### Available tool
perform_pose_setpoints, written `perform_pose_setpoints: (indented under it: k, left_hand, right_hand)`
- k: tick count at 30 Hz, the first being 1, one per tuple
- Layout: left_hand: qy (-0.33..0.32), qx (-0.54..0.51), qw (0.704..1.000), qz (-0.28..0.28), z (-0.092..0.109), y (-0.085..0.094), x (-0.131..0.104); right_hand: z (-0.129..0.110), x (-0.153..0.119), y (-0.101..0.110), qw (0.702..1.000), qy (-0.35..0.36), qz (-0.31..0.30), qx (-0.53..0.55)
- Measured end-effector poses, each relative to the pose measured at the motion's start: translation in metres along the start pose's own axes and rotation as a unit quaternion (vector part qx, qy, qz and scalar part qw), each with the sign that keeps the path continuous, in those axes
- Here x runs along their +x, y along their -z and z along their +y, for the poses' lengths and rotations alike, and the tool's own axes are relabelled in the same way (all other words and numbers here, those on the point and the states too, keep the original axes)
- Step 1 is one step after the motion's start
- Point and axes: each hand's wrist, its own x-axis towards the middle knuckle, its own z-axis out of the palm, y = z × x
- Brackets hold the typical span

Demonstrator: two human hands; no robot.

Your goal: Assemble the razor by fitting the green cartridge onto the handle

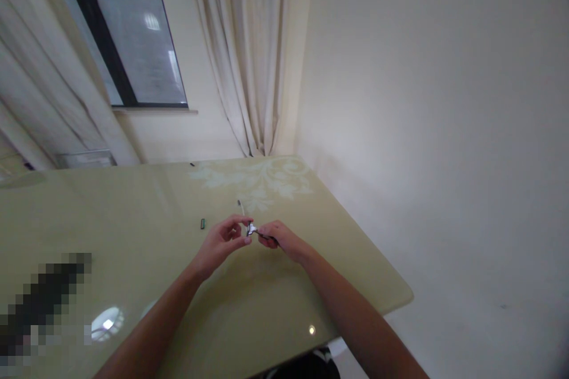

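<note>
My left hand [223,243] reaches in from the left, its thumb and fingers closed around the edges of a small shiny metal piece [251,229]. Opposite it, my right hand [281,238] is wrapped around a thin dark-handled tool [271,239], whose front end meets the metal piece. The tool's exact kind is too small to make out. Just beyond the fingers, a thin pale strip with a dark tip [239,204] sticks out; whether it joins the held piece I cannot tell. A small dark rectangular part with a green face [203,224] lies left of my hands.
The glossy cream table [347,266] has a white floral pattern at its far corner. A tiny dark bit [192,164] lies by the far edge. A blurred-out dark shape [48,296] is at the left. Beyond are curtains [249,59], a window and a bare wall [422,118] on the right.
</note>
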Motion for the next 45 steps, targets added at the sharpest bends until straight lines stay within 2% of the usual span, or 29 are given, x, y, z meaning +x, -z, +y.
perform_pose_setpoints:
  k: [6, 11, 13, 15, 18, 22, 25, 27, 29, 35, 38, 40, 42, 43, 45]
  left_hand:
    - [0.001, 0.004, 1.000, 0.030, -0.002, -0.002, 0.002]
    - [-0.009, 0.024, 0.996, 0.085, -0.001, 0.005, 0.004]
    - [-0.017, 0.046, 0.993, 0.112, 0.001, 0.006, 0.009]
    - [-0.020, 0.116, 0.987, 0.105, 0.002, 0.002, 0.020]
    - [-0.020, 0.266, 0.964, 0.024, 0.001, -0.022, 0.050]
    - [-0.010, 0.313, 0.949, -0.046, -0.009, -0.075, 0.104]
    - [0.026, 0.335, 0.939, -0.080, -0.021, -0.106, 0.137]
    - [0.054, 0.344, 0.932, -0.099, -0.030, -0.117, 0.150]
    - [0.080, 0.350, 0.927, -0.113, -0.037, -0.121, 0.155]
    - [0.118, 0.355, 0.919, -0.121, -0.045, -0.122, 0.155]
    - [0.106, 0.353, 0.922, -0.116, -0.039, -0.125, 0.151]
    - [0.084, 0.351, 0.927, -0.104, -0.032, -0.120, 0.141]
    - [0.054, 0.348, 0.933, -0.081, -0.025, -0.099, 0.125]
    - [0.041, 0.347, 0.935, -0.063, -0.022, -0.082, 0.115]
    - [0.029, 0.351, 0.936, -0.011, -0.019, -0.035, 0.090]
  right_hand:
    - [-0.001, 0.001, 0.001, 1.000, 0.003, 0.013, 0.001]
    - [0.000, 0.003, 0.002, 0.998, 0.049, 0.033, -0.013]
    - [0.000, 0.007, 0.005, 0.994, 0.081, 0.069, 0.002]
    - [0.000, 0.012, 0.013, 0.983, 0.115, 0.140, 0.042]
    - [0.002, 0.018, 0.034, 0.940, 0.142, 0.292, 0.103]
    - [0.014, 0.016, 0.070, 0.870, 0.124, 0.456, 0.139]
    - [0.025, 0.012, 0.091, 0.829, 0.105, 0.524, 0.165]
    - [0.032, 0.011, 0.099, 0.813, 0.094, 0.546, 0.178]
    - [0.037, 0.011, 0.103, 0.804, 0.079, 0.557, 0.194]
    - [0.040, 0.018, 0.099, 0.806, 0.055, 0.546, 0.223]
    - [0.038, 0.016, 0.094, 0.815, 0.050, 0.532, 0.224]
    - [0.035, 0.013, 0.090, 0.822, 0.049, 0.522, 0.222]
    - [0.031, 0.010, 0.085, 0.830, 0.046, 0.511, 0.221]
    - [0.028, 0.009, 0.081, 0.835, 0.045, 0.503, 0.220]
    - [0.022, 0.008, 0.073, 0.851, 0.048, 0.477, 0.212]
